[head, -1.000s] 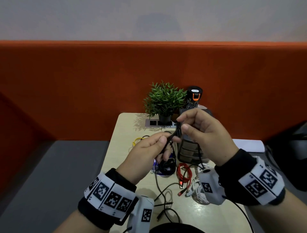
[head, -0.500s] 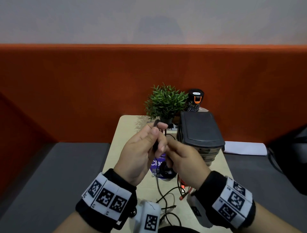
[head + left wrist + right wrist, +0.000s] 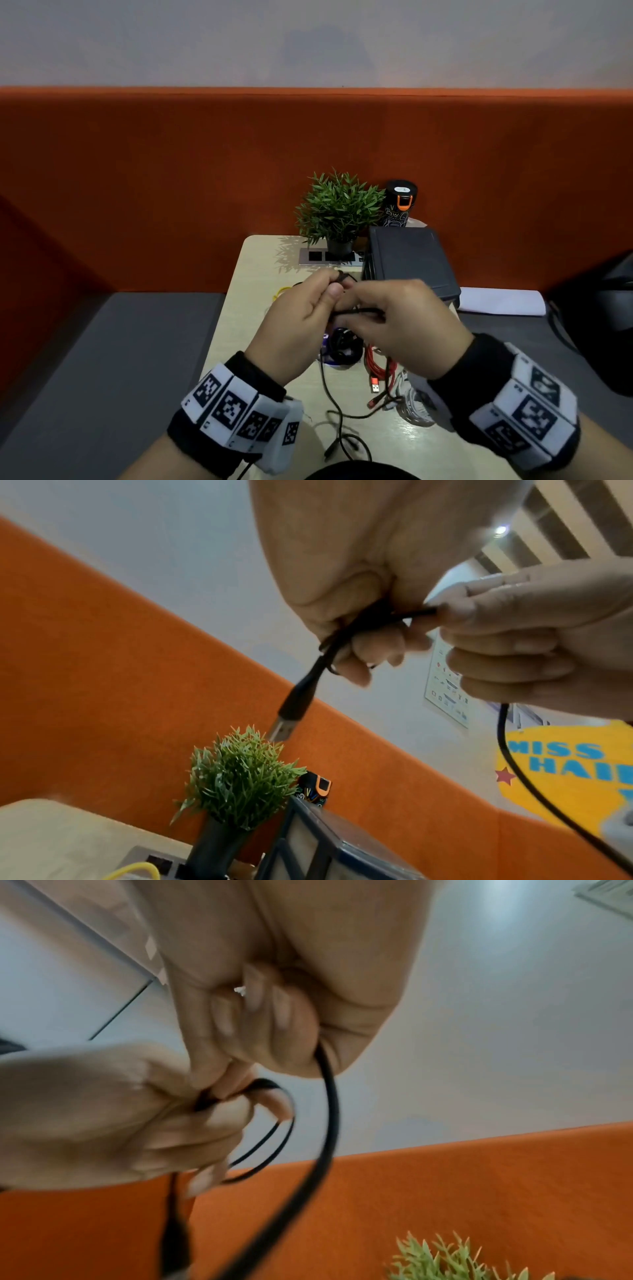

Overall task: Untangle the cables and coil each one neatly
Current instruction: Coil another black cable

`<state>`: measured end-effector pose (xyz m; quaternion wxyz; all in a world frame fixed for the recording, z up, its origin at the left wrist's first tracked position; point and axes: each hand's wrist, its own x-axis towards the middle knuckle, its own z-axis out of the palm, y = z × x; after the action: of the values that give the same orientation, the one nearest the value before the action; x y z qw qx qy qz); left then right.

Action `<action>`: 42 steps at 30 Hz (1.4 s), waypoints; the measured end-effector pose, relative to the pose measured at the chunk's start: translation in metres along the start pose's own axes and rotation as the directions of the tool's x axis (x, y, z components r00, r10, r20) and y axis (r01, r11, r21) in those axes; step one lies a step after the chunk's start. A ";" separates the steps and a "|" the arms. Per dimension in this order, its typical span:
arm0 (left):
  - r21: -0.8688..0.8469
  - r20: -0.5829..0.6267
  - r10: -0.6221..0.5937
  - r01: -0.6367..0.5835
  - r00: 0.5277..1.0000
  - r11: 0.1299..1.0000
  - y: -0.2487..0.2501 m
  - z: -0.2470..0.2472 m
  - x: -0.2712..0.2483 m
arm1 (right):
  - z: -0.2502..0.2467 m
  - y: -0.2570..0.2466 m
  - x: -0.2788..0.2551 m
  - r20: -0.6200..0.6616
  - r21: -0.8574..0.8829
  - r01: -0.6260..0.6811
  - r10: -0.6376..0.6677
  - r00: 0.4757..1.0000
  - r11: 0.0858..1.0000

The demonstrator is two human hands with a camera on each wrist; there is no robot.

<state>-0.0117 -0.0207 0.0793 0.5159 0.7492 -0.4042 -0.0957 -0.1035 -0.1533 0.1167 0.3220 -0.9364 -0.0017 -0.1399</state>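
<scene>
both hands [image 3: 346,329] pinching black cable [image 3: 346,631], above table [image 3: 239,308]

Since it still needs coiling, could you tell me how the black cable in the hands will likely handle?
Probably floppy: the black cable bends tightly between the left hand and right hand, and its tail droops. Its plug end looks stiffer, so it may spring out.

Above the bench [image 3: 260,260], left hand [image 3: 298,329] and right hand [image 3: 407,329] pinch a black cable [image 3: 363,310] between them.
</scene>
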 end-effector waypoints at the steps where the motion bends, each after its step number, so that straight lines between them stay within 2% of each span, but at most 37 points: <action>1: -0.025 0.016 -0.004 0.004 1.000 1.000 0.001 -0.001 -0.001 | -0.006 0.002 0.000 -0.032 0.059 -0.014 0.015 0.999 0.998; 5: -0.304 0.126 -0.067 0.103 0.990 0.947 0.008 -0.003 -0.002 | -0.025 0.007 0.008 -0.179 0.239 0.012 0.032 0.983 0.971; 9: -0.551 0.202 0.007 0.107 0.979 0.827 0.017 -0.006 -0.001 | -0.015 0.017 0.014 -0.255 0.362 -0.028 0.127 0.959 0.932; 11: -0.654 0.203 0.035 0.109 0.979 0.749 0.020 -0.006 0.000 | 0.002 0.020 0.014 -0.190 0.496 -0.118 0.240 0.952 0.860; 14: -0.757 0.128 0.051 0.064 0.990 0.651 0.025 -0.009 0.002 | 0.028 0.011 0.009 0.020 0.636 -0.303 0.377 0.926 0.710; 16: -0.742 0.055 0.042 0.013 0.998 0.670 0.025 -0.010 0.004 | 0.038 0.003 0.003 0.115 0.624 -0.358 0.371 0.921 0.694; 17: -0.718 0.024 0.037 -0.008 0.999 0.696 0.024 -0.011 0.004 | 0.040 -0.001 0.000 0.133 0.589 -0.365 0.360 0.924 0.721; 18: -0.693 0.000 0.030 -0.021 1.000 0.721 0.024 -0.012 0.004 | 0.042 -0.001 -0.001 0.118 0.503 -0.349 0.336 0.934 0.791; 20: -0.645 -0.019 0.003 -0.014 1.000 0.764 0.022 -0.011 0.003 | 0.043 -0.001 -0.004 0.078 0.213 -0.244 0.233 0.969 0.946; 22: -0.570 -0.013 -0.011 0.002 1.000 0.822 0.022 -0.008 0.001 | 0.040 -0.002 -0.004 0.076 0.032 -0.152 0.149 0.986 0.988; 24: -0.388 -0.017 -0.006 -0.001 1.000 0.922 0.018 -0.005 -0.001 | 0.037 -0.001 -0.005 0.091 -0.029 -0.102 0.104 0.990 0.994; 26: -0.120 -0.006 -0.001 0.001 1.000 0.993 0.010 -0.004 -0.001 | 0.030 -0.005 -0.006 0.091 -0.048 -0.053 0.057 0.994 0.997; 28: 0.070 0.020 -0.035 0.033 0.999 0.997 0.003 -0.004 0.000 | 0.020 -0.009 -0.008 0.096 -0.074 -0.028 0.035 0.995 0.997; 29: 0.102 0.026 -0.063 0.060 0.998 0.993 0.001 -0.005 0.000 | 0.015 -0.011 -0.009 0.085 -0.065 -0.030 0.035 0.996 0.997; 31: 0.063 0.020 -0.084 0.083 0.996 0.995 0.003 -0.006 -0.002 | 0.000 -0.013 -0.009 0.051 0.015 -0.041 0.040 0.998 0.999; 34: -0.161 0.070 -0.060 0.071 0.996 0.984 0.013 -0.006 -0.007 | -0.015 -0.006 -0.005 -0.011 0.081 -0.016 0.017 1.000 0.997; 37: -0.346 0.137 -0.065 0.109 0.988 0.932 0.016 -0.006 -0.008 | -0.020 0.001 -0.001 -0.097 0.107 0.047 -0.036 0.995 0.993; 40: -0.312 0.192 -0.049 0.109 0.980 0.944 0.017 -0.010 -0.007 | -0.020 0.002 -0.003 -0.180 0.116 0.103 -0.081 0.980 0.988; 42: -0.366 0.213 -0.037 0.115 0.976 0.923 0.018 -0.012 -0.009 | -0.021 0.000 -0.003 -0.232 0.099 0.149 -0.123 0.965 0.984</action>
<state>-0.0201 -0.0089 0.0975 0.6022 0.6379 -0.3989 -0.2669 -0.1116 -0.1661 0.1316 0.3635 -0.8919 -0.0376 -0.2665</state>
